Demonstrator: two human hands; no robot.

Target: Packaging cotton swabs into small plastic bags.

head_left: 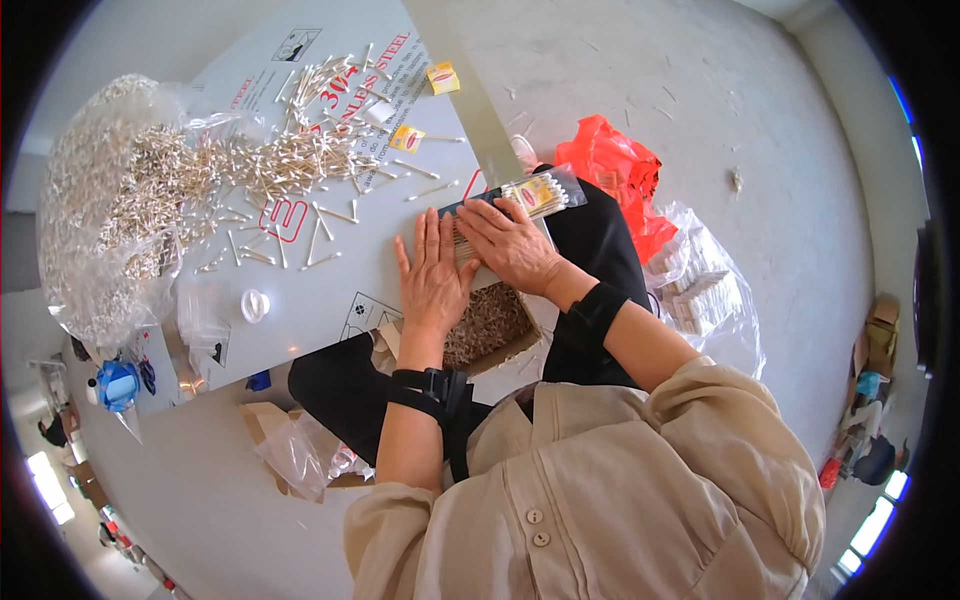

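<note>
Cotton swabs fill a clear bag (545,193) with a yellow label, lying at the table's right edge by my lap. My right hand (515,245) lies across the bag's near part, fingers stretched and pressing down. Beside it, my left hand (435,275) rests flat with its fingers straight, its thumb side next to the swab sticks (463,245) that show between my hands. A dark strip (480,198) lies under my fingertips. Whatever is beneath my palms is hidden. Below my hands, a cardboard box (490,325) of brownish small pieces stands at my lap.
Loose cotton swabs (300,160) spill over the table (310,285) from a large clear sack (110,200). Two yellow labels (442,78) and a white round lid (255,306) lie there. Right of my legs are a red plastic bag (610,165) and a clear bag of packs (705,290).
</note>
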